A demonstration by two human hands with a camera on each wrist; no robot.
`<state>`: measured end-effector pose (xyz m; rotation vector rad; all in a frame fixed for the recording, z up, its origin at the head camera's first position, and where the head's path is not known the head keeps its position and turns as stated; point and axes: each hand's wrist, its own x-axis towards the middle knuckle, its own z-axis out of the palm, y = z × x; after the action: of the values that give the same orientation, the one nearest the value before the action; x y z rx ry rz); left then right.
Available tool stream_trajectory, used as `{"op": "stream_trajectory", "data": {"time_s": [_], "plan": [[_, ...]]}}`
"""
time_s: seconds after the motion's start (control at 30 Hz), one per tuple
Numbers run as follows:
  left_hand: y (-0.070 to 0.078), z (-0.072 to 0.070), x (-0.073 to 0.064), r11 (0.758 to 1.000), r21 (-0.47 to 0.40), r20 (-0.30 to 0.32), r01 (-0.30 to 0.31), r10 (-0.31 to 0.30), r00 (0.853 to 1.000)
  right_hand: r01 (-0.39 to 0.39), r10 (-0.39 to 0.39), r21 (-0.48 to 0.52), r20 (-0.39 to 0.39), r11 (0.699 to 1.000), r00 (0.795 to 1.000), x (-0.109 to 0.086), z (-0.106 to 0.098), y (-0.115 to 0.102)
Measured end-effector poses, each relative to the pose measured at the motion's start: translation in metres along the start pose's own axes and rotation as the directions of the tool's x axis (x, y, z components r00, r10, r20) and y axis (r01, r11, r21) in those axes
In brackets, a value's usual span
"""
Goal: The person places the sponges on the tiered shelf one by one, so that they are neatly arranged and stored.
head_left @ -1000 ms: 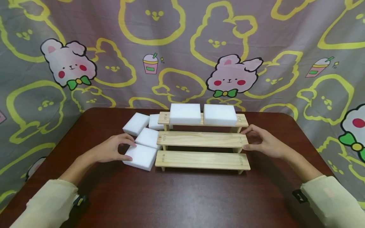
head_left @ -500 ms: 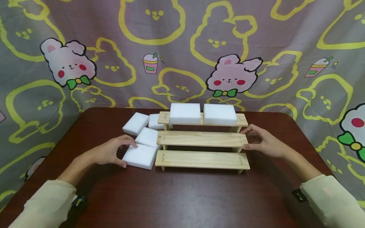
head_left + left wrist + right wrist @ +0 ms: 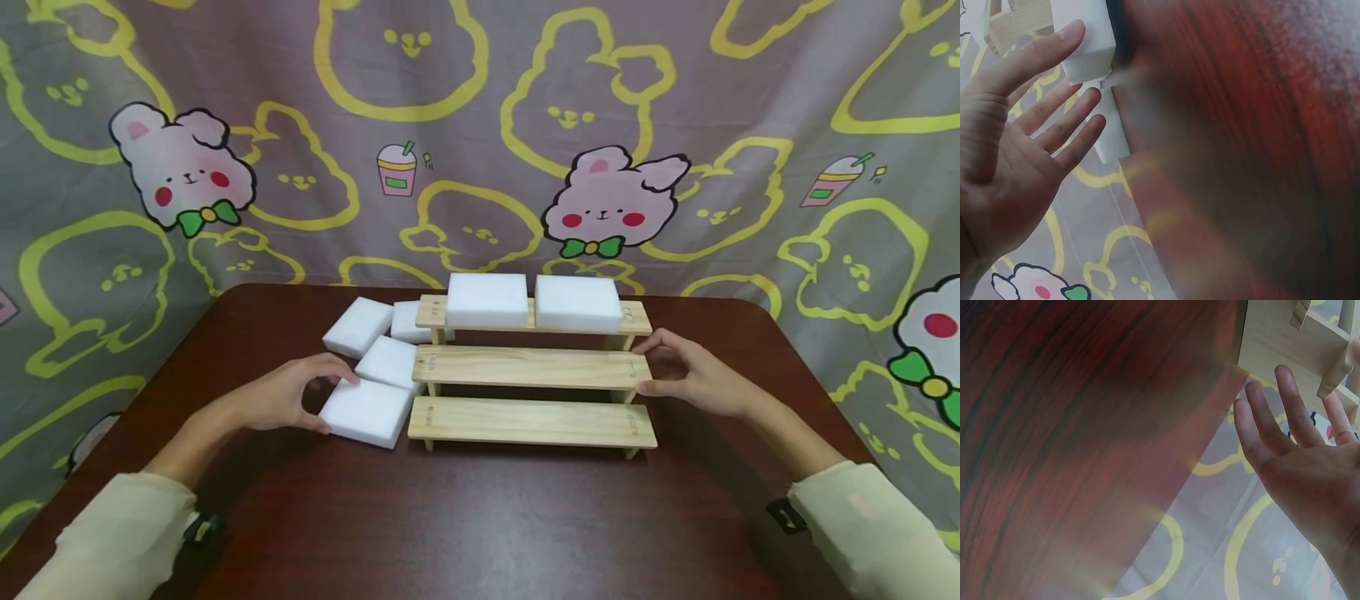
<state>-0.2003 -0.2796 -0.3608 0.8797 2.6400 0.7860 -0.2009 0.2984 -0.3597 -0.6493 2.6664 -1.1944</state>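
Observation:
In the head view my left hand (image 3: pixel 288 393) holds the nearest white foam block (image 3: pixel 365 412) at its left end, thumb at the front left corner and index finger at the back edge. The left wrist view shows the thumb against the foam block (image 3: pixel 1088 44), the other fingers spread beside it. My right hand (image 3: pixel 701 377) grips the right end of the middle tier of a three-tier wooden stand (image 3: pixel 532 367), thumb in front and index finger behind. In the right wrist view the remaining fingers stretch out below the stand's steps (image 3: pixel 1291 356).
Beyond the held block lie more foam blocks: one in the middle (image 3: pixel 390 362), one farther left (image 3: pixel 358 327) and one behind the stand's left end (image 3: pixel 408 321). Two others (image 3: pixel 487 298) sit on the top tier. A patterned curtain (image 3: pixel 480 150) hangs behind the dark wooden table (image 3: pixel 480 533).
My left thumb has slid off the top of the near foam block to its front left corner, and the block has shifted slightly left. My right hand and the stand look unchanged.

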Motion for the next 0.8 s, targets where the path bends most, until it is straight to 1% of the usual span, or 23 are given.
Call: {"op": "stream_trajectory", "data": {"time_s": [0.23, 0.4, 0.47, 0.67, 0.8], "plan": [[0.004, -0.009, -0.004, 1.000, 0.022, -0.028, 0.006, -0.006, 1.000, 0.011, -0.011, 0.000, 0.000, 1.000, 1.000, 0.001, 0.000, 0.000], [0.006, -0.016, -0.006, 0.999, 0.038, -0.046, -0.021, 0.023, 0.999, 0.008, -0.008, 0.009, 0.002, 1.000, 1.000, 0.001, 0.000, 0.000], [0.007, -0.018, -0.006, 0.999, 0.035, -0.047, -0.022, 0.024, 0.999, 0.007, -0.007, 0.010, 0.002, 1.000, 1.000, 0.001, 0.000, 0.000], [0.008, -0.023, -0.008, 1.000, 0.020, -0.045, 0.009, -0.008, 0.999, 0.004, -0.004, 0.015, 0.002, 1.000, 1.000, 0.001, 0.000, 0.002], [0.010, -0.026, -0.010, 1.000, 0.007, -0.063, 0.014, -0.014, 0.998, 0.004, -0.004, 0.016, 0.005, 1.000, 1.000, 0.000, 0.000, 0.003]]}}
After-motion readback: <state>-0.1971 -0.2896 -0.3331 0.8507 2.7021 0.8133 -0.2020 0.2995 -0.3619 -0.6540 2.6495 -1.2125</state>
